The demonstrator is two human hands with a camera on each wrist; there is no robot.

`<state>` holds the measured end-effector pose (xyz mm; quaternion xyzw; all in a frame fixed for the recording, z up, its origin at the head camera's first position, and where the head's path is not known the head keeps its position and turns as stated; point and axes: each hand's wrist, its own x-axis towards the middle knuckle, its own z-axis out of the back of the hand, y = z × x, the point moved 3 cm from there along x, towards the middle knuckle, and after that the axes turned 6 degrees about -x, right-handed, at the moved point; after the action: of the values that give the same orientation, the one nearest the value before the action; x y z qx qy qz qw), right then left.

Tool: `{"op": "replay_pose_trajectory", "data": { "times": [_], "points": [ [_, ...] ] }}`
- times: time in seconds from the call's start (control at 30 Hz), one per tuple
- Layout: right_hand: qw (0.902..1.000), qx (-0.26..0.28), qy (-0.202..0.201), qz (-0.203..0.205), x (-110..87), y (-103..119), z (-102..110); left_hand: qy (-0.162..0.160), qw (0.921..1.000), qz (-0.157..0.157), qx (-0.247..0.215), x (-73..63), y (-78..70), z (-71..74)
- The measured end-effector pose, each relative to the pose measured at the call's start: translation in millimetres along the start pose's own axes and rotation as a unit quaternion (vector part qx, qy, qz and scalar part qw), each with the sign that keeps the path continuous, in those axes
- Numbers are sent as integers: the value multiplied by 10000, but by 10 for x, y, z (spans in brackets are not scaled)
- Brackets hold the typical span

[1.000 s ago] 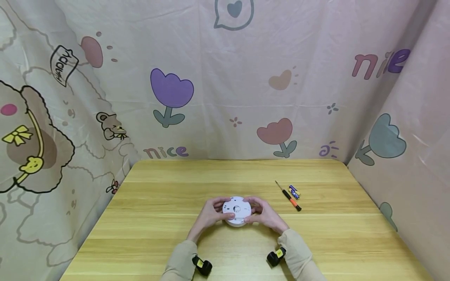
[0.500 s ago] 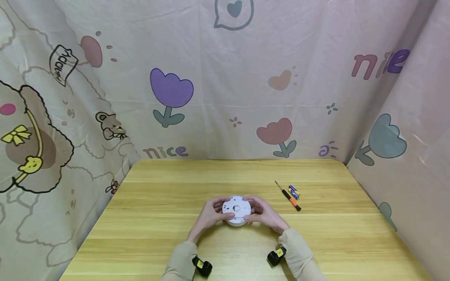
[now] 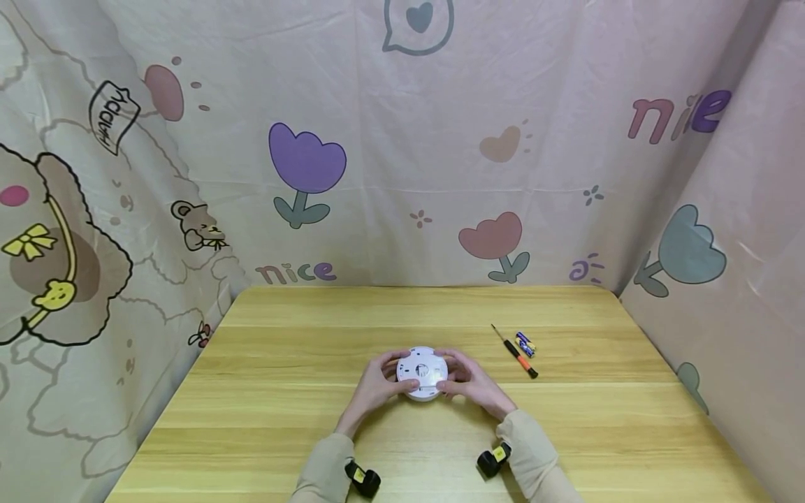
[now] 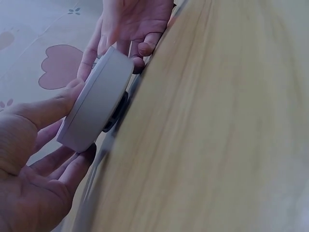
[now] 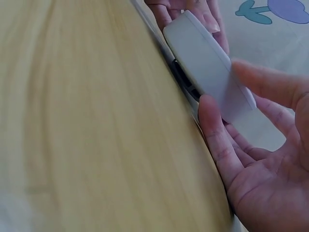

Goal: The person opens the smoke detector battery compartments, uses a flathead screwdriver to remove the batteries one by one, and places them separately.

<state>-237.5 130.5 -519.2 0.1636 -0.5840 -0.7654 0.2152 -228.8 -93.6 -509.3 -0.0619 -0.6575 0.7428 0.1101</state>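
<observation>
A round white smoke alarm (image 3: 423, 374), a thick disc with small slots and a round mark on its upper face, is held between both hands in the head view. My left hand (image 3: 377, 383) grips its left side, thumb on the upper face and fingers around the rim. On the other side my right hand (image 3: 474, 383) holds it likewise, thumb near the front edge. Both wrist views show the smoke alarm (image 4: 99, 99) edge-on, with a dark part (image 5: 185, 79) on its underside facing the wooden tabletop. Fingertips reach beneath the rim.
To the right on the wooden table (image 3: 264, 391) lie a screwdriver (image 3: 517, 353) with a black and orange handle and blue batteries (image 3: 525, 344) beside it. Patterned curtains (image 3: 402, 140) stand behind the table and along both sides.
The smoke alarm has shifted slightly away from the person and its upper face has tilted a little. Both hands keep their hold; the screwdriver and batteries lie where they were.
</observation>
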Motion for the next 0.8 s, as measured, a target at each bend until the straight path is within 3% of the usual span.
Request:
{"op": "replay_pose_trajectory", "data": {
  "times": [0.3, 0.8],
  "points": [
    [9992, 307, -155, 188, 28, -36, -9, -449, 9978, -417, 245, -6, -23, 3],
    [9986, 488, -206, 36, 46, -61, -18, -783, 9917, -292, 981, -26, -52, 24]
  ]
}}
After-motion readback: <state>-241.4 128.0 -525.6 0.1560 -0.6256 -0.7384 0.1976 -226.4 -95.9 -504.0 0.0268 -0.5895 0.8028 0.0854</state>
